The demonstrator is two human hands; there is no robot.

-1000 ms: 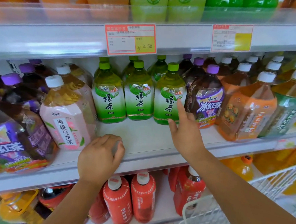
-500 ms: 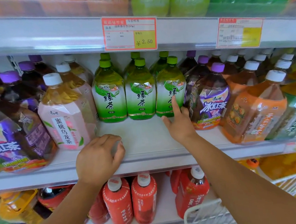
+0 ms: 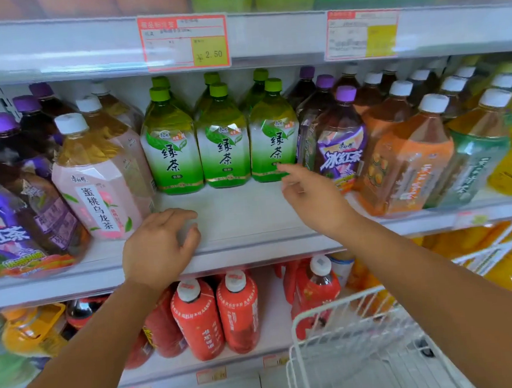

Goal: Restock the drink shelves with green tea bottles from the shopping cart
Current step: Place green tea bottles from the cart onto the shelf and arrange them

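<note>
Green tea bottles [image 3: 224, 153] stand at the rear of the shelf [image 3: 250, 221], front bare; right hand [image 3: 312, 199], grip released, hovers by the rightmost; left hand [image 3: 158, 249], likewise released, rests on the edge; next, judged: fetch stock from the cart [image 3: 364, 337].

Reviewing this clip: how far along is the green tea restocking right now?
Done: three green tea bottles stand in a row far back on the shelf, more caps behind. In hand: nothing; the right hand reaches toward the rightmost one's base, the left hand rests on the shelf edge. Left: the bare shelf front needs filling; the visible part of the cart shows no bottles.
</note>
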